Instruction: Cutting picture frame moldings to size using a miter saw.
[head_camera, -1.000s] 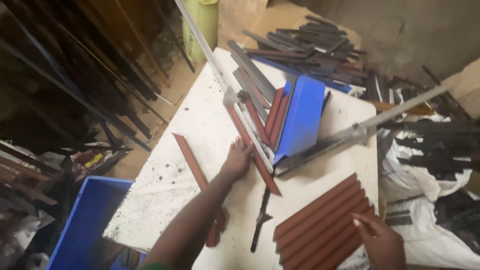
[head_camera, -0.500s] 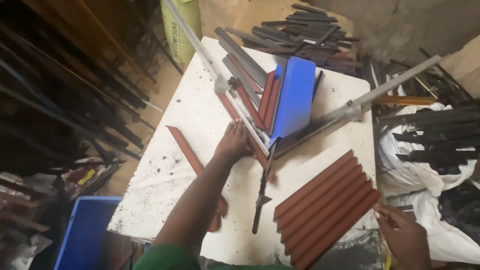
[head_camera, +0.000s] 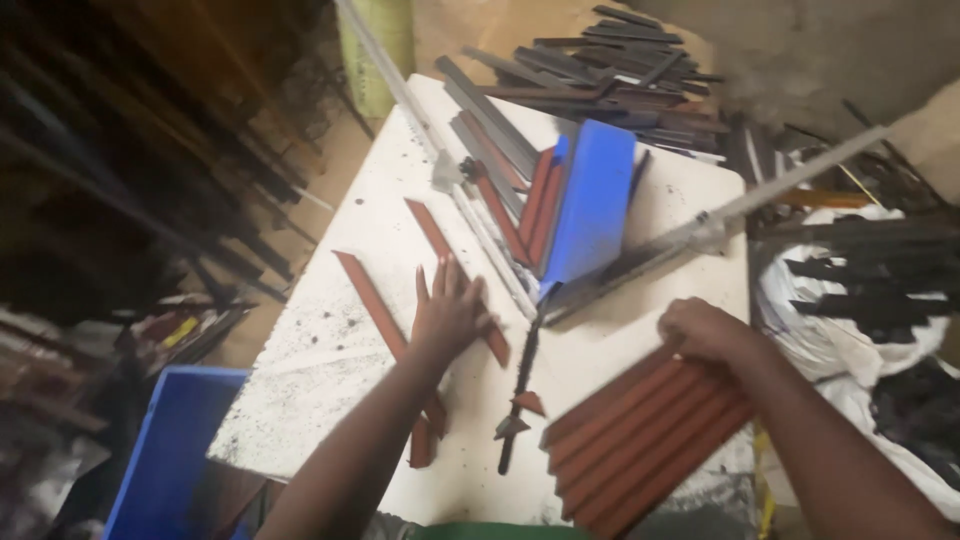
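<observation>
Head view: left hand (head_camera: 448, 312) lies flat, fingers spread, on a red strip (head_camera: 470, 282); right hand (head_camera: 705, 330), at 3 o'clock, curls over the stacked red strips (head_camera: 640, 440); strips look stiff, light; grasp mid-length.

A white speckled table (head_camera: 330, 350) carries loose red-brown strips (head_camera: 372, 305), a stacked row of them (head_camera: 640, 440), a blue tray (head_camera: 592, 210) and grey bars (head_camera: 490, 115).

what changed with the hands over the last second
The right hand came up from the near table edge onto the top end of the stack of red-brown strips. The left hand stayed flat on a loose red-brown strip. The blue piece and the white table look unchanged.
</observation>
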